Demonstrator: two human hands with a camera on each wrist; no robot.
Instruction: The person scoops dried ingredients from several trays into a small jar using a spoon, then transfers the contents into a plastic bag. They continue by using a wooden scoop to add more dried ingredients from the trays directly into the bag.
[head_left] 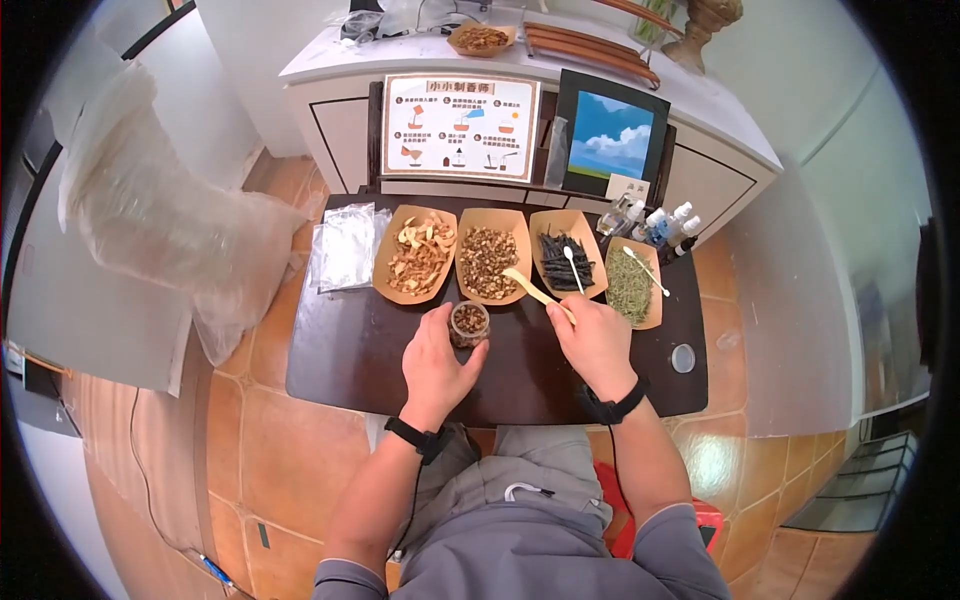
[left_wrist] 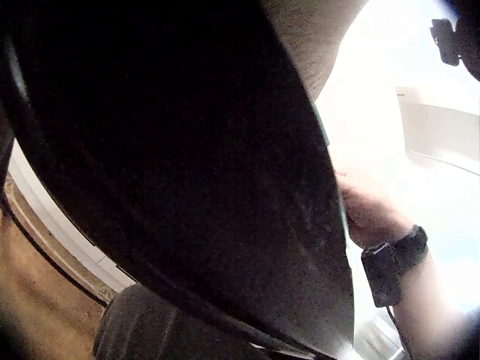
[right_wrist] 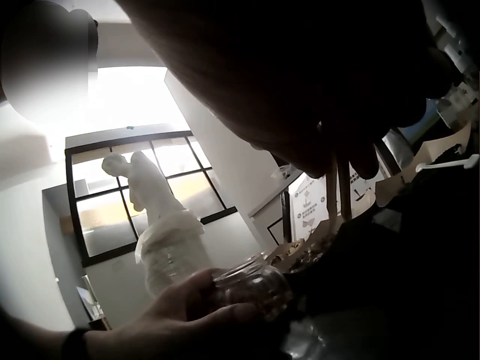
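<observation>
My left hand (head_left: 432,362) curls round a small clear jar (head_left: 470,338) on the dark table, with brown bits inside it. In the right wrist view the thumb and fingers of that hand wrap the jar (right_wrist: 251,283). My right hand (head_left: 597,345) grips a pale wooden spoon (head_left: 535,289) by its handle. The spoon's broad end lies over the near right edge of a paper tray (head_left: 490,214) of brown chopped pieces, up and right of the jar. The left wrist view mostly shows dark table, with the right hand (left_wrist: 375,214) at its right.
Another paper tray (head_left: 388,284) holds pale slices; two more, with white spoons, hold black sticks (head_left: 565,262) and green dried herb (head_left: 628,290). Foil bags (head_left: 345,250) lie left. Spray bottles (head_left: 660,225) stand back right, a round lid (head_left: 682,358) lies front right, and a printed sign (head_left: 460,128) stands behind.
</observation>
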